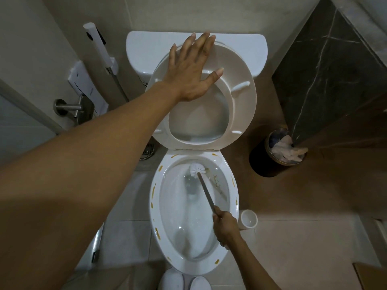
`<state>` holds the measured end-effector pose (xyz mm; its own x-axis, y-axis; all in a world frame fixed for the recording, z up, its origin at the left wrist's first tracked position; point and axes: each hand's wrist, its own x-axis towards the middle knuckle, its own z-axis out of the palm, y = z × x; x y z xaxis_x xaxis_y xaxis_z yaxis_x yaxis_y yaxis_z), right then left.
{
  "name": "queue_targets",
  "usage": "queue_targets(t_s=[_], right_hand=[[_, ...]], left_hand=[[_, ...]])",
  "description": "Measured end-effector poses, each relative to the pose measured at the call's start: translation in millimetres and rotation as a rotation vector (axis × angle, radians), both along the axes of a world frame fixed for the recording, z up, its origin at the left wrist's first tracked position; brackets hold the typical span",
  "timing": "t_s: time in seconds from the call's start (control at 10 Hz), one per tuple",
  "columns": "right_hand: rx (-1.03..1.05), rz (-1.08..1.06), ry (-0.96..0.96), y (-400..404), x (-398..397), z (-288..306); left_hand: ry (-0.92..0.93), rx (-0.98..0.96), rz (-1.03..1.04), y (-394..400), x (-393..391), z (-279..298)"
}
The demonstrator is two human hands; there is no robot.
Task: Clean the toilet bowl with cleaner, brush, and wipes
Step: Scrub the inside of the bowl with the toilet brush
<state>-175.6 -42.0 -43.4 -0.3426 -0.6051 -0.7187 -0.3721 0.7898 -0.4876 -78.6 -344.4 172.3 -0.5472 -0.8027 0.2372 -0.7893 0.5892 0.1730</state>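
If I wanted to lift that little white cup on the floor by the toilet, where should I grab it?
Probably by the rim of the white cup, coming straight down from above: it stands upright with its round mouth open, and the toilet bowl crowds its left side.

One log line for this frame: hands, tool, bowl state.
left hand: flat on raised seat | right hand: grips brush | brush head in bowl | rim: yellow marks
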Motion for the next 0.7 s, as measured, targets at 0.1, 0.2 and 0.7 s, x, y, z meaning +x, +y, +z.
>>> queue_targets(t_s=[0.1,0.2,0.7], right_hand=[[0.003,0.019,-0.077,-4.1,14.5,-0.1],[-0.007,0.009,-0.044,-4.4,7.8,0.7],[0.310,0.407,-0.174,-21.6,-35.9,45.4]], left_hand=[[-0.004,0.000,-0.002,0.5,-0.4,0.2],[-0.011,-0.003,-0.002,0.1,0.1,0.6],[-0.017,0.004,-0.003,0.3,-0.5,0.6]])
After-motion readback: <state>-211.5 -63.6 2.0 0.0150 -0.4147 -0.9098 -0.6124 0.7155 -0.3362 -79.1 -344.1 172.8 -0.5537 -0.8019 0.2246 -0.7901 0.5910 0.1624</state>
